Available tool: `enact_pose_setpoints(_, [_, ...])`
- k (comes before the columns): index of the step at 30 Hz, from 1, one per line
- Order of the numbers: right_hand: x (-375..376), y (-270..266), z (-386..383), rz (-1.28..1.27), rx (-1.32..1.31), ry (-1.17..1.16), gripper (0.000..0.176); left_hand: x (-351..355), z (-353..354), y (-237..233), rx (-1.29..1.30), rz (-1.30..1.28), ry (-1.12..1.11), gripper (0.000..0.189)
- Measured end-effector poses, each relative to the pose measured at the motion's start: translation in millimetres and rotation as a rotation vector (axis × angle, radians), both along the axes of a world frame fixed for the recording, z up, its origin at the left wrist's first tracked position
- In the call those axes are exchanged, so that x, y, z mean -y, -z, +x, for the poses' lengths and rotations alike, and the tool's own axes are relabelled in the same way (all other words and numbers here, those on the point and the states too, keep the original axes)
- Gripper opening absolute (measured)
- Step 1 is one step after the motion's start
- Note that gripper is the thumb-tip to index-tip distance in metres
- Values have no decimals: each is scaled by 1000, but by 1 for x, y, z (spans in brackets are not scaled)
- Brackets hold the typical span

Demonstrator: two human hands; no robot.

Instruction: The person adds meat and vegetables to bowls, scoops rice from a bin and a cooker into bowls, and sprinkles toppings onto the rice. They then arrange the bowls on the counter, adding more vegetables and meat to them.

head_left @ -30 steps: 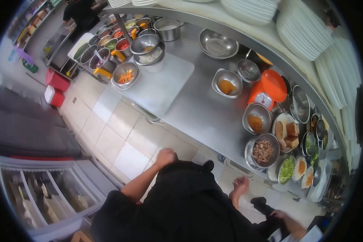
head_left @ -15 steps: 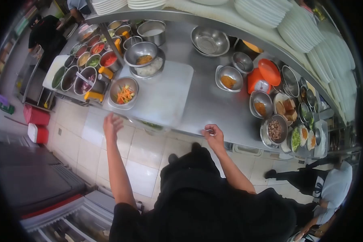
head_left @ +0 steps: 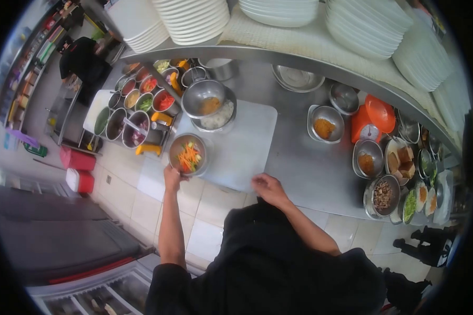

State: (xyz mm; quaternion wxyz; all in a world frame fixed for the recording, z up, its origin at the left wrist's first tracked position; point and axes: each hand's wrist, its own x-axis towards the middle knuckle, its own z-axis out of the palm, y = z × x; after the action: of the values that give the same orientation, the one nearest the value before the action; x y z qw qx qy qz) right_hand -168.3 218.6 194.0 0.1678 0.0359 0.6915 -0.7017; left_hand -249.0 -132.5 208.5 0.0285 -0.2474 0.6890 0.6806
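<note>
My left hand (head_left: 174,177) has its fingers closed on the near rim of a steel bowl (head_left: 201,151). Cut vegetables (head_left: 189,157), with orange strips and some green and red pieces, lie in that bowl. My right hand (head_left: 268,189) is at the near right corner of a white cutting board (head_left: 249,144), fingers loosely curled and slightly blurred, with nothing visible in them. Behind the vegetable bowl, another steel bowl (head_left: 195,98) with orange-brown food overlaps a bowl of white food (head_left: 218,116).
Several ingredient pots (head_left: 133,131) stand at the left. To the right are an orange scale (head_left: 366,128), bowls of orange food (head_left: 325,128) and a bowl of chopped brown pieces (head_left: 383,195). A shelf with stacked white plates (head_left: 192,21) overhangs the counter. A person (head_left: 84,63) stands far left.
My left hand has moved forward from below the board and taken hold of the vegetable bowl's rim. My right hand has shifted left, closer to the board. The whole view has swung.
</note>
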Motion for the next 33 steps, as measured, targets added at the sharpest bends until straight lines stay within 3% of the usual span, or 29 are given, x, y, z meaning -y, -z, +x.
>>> enact_pose_setpoints(1, [4,-3,-6,-9,13,6,37,-10,5,1,15,-18,-2,31])
enact_pose_setpoints(3, [9,-28,-22,2,263,-195,65,-39,18,-3,23,17,52,34])
enact_pose_setpoints(4, [9,-26,-28,-3,277,-175,65,-59,23,-6,26,46,86,35])
enact_pose_setpoints(7, [1,-16,-32,-111,420,-86,96,-125,30,-3,66,178,190,39])
enact_pose_setpoints(8, [-8,-19,-33,-103,428,-62,96,-147,29,3,66,234,222,42])
enact_pose_setpoints(10, [-24,-29,-38,19,316,309,93,-200,19,-2,77,305,227,46])
enact_pose_setpoints(11, [-36,-12,-45,84,283,373,81,-219,11,6,68,349,268,49])
enact_pose_setpoints(14, [-66,-1,-66,188,225,582,66,-267,-20,24,83,401,343,52])
enact_pose_setpoints(18, [-93,19,-111,263,260,693,56,-294,-56,17,106,427,456,49])
enact_pose_setpoints(21, [-99,7,-123,188,251,719,52,-302,-66,17,99,391,496,44])
enact_pose_setpoints(25, [-117,31,-140,161,270,757,51,-318,-81,7,148,321,537,41])
enact_pose_setpoints(28, [-125,37,-150,189,262,761,48,-326,-101,33,178,337,601,44])
enact_pose_setpoints(30, [-131,46,-163,338,226,910,44,-336,-111,41,230,377,616,47])
enact_pose_setpoints(33, [-139,44,-169,212,208,917,42,-348,-120,56,283,448,641,53])
